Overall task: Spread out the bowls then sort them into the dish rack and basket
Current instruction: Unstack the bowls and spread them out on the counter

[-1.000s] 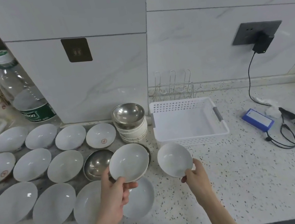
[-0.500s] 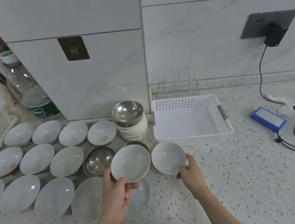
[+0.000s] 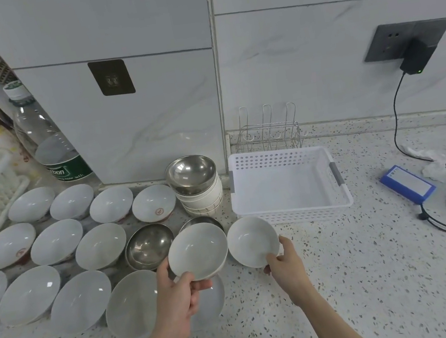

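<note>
Fingers of the left hand (image 3: 178, 297) and right hand (image 3: 284, 267) each pinch a white bowl (image 3: 253, 242) before the basket (image 3: 289, 187); spreading continues, next setting them down apart.

The white bowls (image 3: 56, 241) spread toward the left edge of the countertop (image 3: 381, 275) look like glazed ceramic, smooth and glossy with small highlights. The steel bowl (image 3: 149, 246) among them is polished metal, mirror-bright, as is the one topping the stack (image 3: 191, 174) by the back wall. The basket (image 3: 289, 187) is matt white plastic with perforated walls. The dish rack (image 3: 270, 131) behind it is thin shiny wire. The countertop is speckled stone, smooth; the wall tiles (image 3: 316, 64) are glossy marbled white.
</note>
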Available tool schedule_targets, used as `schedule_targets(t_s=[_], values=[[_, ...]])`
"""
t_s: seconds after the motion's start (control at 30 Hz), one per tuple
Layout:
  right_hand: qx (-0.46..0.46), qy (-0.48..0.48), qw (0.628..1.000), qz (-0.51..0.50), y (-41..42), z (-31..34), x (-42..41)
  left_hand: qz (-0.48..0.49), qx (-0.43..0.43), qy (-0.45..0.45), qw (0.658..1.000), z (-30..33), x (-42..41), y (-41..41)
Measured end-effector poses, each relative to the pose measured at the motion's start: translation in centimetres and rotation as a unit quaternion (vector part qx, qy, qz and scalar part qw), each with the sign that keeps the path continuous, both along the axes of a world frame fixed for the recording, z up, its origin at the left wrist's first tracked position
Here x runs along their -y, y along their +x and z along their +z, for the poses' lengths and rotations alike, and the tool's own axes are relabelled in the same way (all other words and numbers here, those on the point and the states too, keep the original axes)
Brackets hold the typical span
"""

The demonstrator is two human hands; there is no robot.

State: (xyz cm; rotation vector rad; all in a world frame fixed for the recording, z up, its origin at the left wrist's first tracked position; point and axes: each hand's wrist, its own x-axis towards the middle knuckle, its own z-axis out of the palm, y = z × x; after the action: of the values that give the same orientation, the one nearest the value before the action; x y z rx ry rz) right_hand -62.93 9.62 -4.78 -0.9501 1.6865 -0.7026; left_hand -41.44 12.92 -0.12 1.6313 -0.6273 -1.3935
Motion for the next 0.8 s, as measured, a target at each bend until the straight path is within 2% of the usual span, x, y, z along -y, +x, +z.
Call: schedule_targets(t_s=[0.3,0.47,0.53,0.7,0.8], values=[[0.031,0.020,0.999,-0.010,0.1,0.2,-0.7,-0.014,0.011,0.004,1.000,-0.7,-0.2,-0.7],[-0.048,-0.055,0.997,-0.037,-1.3,1.6,-1.9,-0.069,0.017,-0.001,0.997,-0.1,-0.7,-1.6],[-0.024,-0.075,0.996,-0.039,-2.0,2.3,-2.3,-0.104,0.018,-0.004,0.994,0.3,-1.0,-2.2],[0.072,-0.066,0.995,0.035,-2.0,3.3,-4.2,-0.182,0.053,-0.013,0.982,0.4,-2.3,-3.8],[0.059,-0.049,0.996,0.050,-2.0,2.9,-5.4,-0.213,0.068,-0.018,0.975,-0.4,-3.4,-4.3]])
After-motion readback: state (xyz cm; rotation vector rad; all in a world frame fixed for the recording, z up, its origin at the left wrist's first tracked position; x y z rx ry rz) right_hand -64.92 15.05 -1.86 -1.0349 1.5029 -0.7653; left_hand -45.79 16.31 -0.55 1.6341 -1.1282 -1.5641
